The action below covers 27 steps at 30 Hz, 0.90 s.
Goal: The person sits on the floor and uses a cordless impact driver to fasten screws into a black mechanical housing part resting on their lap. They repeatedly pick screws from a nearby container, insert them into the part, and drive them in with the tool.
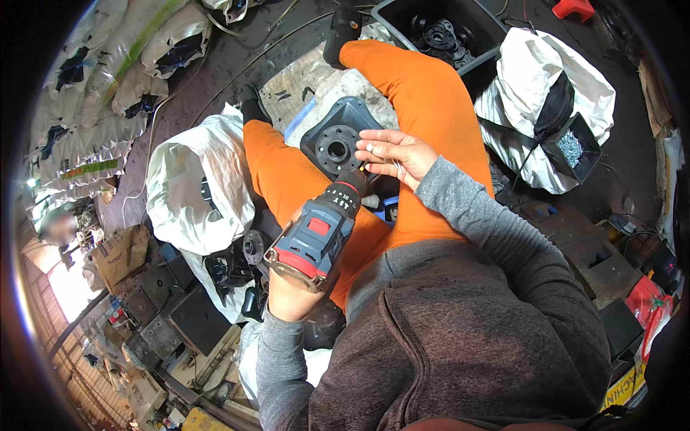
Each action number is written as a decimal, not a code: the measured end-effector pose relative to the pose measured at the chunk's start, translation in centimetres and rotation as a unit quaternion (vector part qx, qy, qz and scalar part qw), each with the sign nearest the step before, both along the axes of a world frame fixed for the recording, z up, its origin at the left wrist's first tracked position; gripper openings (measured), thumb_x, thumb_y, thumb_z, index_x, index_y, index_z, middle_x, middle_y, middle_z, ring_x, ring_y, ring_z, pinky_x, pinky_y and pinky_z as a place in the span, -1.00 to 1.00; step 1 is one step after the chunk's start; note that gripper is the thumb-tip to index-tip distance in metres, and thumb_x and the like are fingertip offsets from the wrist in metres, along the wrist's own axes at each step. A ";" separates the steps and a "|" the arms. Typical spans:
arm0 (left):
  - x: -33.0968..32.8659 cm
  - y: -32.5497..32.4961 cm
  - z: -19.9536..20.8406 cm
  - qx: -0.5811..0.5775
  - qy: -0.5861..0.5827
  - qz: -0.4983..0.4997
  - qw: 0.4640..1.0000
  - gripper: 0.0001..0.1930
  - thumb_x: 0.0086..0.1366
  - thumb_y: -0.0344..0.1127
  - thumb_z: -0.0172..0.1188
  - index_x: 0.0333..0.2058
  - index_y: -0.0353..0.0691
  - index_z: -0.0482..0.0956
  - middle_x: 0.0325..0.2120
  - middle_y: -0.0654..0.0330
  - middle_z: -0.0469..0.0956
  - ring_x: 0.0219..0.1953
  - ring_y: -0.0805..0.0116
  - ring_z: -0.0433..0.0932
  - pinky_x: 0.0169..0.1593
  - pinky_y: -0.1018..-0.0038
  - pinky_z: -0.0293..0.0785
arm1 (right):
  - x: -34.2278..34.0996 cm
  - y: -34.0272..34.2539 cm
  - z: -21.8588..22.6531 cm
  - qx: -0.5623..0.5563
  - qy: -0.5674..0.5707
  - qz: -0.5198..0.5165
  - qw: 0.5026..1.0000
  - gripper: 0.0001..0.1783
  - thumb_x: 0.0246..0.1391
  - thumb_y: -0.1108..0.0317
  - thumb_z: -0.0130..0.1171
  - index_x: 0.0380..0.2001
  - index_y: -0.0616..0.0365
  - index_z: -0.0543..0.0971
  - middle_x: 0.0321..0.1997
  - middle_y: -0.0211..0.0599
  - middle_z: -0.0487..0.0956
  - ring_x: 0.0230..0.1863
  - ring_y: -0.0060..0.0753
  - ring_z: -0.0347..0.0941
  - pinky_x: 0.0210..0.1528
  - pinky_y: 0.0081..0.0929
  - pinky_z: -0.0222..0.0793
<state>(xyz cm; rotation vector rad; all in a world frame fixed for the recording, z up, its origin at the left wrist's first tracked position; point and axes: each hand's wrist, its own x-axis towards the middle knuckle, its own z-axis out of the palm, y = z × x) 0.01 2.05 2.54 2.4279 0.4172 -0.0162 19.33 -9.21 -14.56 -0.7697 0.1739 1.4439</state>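
Observation:
My left hand (291,296) grips a cordless drill (316,233), blue-grey with red parts; the drill body hides most of its fingers. The drill's nose points at the rim of a round dark flange (336,149), which has a large centre hole and smaller holes around it. This flange rests on a square grey plastic piece (341,111) between my orange-clad legs. Just right of the flange, my right hand (402,154) is turned partly palm up, its fingertips by the flange rim. Thin shiny screws (397,166) show in its curled fingers.
A black crate (496,32) of dark rings stands ahead on the right. White sacks (194,187) flank my legs. On the right, a small black bin (593,154) contains loose screws. Cables (237,72) cross the floor; wrapped bundles (108,72) are stacked at far left.

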 end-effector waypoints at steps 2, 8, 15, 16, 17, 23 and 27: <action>0.0 0.0 0.2 0.005 -0.001 0.008 1.000 -0.76 0.05 -0.48 0.32 -0.25 -0.24 0.60 -0.36 0.16 0.61 -0.32 0.22 0.62 -0.20 0.34 0.52 | -0.1 -0.3 0.3 0.002 -0.018 0.018 1.000 -0.57 0.19 0.46 0.12 0.13 0.25 0.41 0.05 -0.18 0.54 0.06 -0.36 0.52 0.05 -0.47 0.52; 0.5 0.7 0.5 -0.015 0.016 0.011 1.000 -0.77 0.07 -0.50 0.30 -0.25 -0.25 0.62 -0.38 0.17 0.62 -0.34 0.23 0.62 -0.24 0.35 0.53 | -0.2 -0.5 0.2 -0.002 -0.047 0.047 0.998 -0.61 0.18 0.44 0.14 0.08 0.25 0.45 0.01 -0.22 0.56 -0.03 -0.45 0.55 0.00 -0.52 0.53; 0.2 1.2 -0.2 -0.015 0.034 0.015 0.999 -0.76 0.07 -0.52 0.29 -0.23 -0.25 0.60 -0.36 0.16 0.61 -0.33 0.21 0.62 -0.23 0.34 0.52 | 0.0 0.1 -0.1 -0.025 -0.102 0.087 0.991 -0.66 0.19 0.42 0.11 0.03 0.24 0.50 -0.06 -0.25 0.60 -0.09 -0.50 0.55 -0.06 -0.57 0.53; 0.1 1.3 -0.1 -0.012 0.038 0.010 0.999 -0.76 0.07 -0.52 0.29 -0.23 -0.25 0.60 -0.35 0.16 0.60 -0.32 0.21 0.61 -0.22 0.34 0.52 | 0.1 0.1 -0.1 -0.027 -0.102 0.089 0.990 -0.67 0.18 0.43 0.11 0.03 0.24 0.50 -0.07 -0.25 0.60 -0.11 -0.50 0.55 -0.07 -0.57 0.52; 0.1 1.4 0.0 -0.008 0.042 0.006 0.999 -0.76 0.07 -0.53 0.28 -0.23 -0.25 0.60 -0.35 0.15 0.60 -0.31 0.21 0.61 -0.21 0.34 0.52 | 0.1 0.2 -0.2 -0.021 -0.106 0.096 0.990 -0.66 0.18 0.44 0.10 0.03 0.24 0.50 -0.07 -0.24 0.60 -0.11 -0.50 0.55 -0.07 -0.56 0.52; 0.4 2.2 0.3 -0.029 0.073 -0.026 0.997 -0.70 0.04 -0.48 0.30 -0.18 -0.24 0.58 -0.29 0.13 0.59 -0.24 0.16 0.59 -0.11 0.31 0.49 | 0.8 0.5 -0.6 -0.010 -0.124 0.166 0.978 -0.64 0.17 0.47 0.07 0.05 0.25 0.49 -0.06 -0.23 0.60 -0.11 -0.47 0.55 -0.06 -0.53 0.52; 1.0 2.2 -0.1 -0.025 0.050 -0.023 0.998 -0.72 0.08 -0.51 0.27 -0.18 -0.28 0.56 -0.32 0.16 0.58 -0.30 0.22 0.59 -0.20 0.36 0.51 | 0.7 0.7 -1.3 0.000 -0.116 0.167 0.979 -0.61 0.17 0.45 0.07 0.09 0.25 0.46 -0.03 -0.23 0.58 -0.12 -0.46 0.56 -0.07 -0.54 0.52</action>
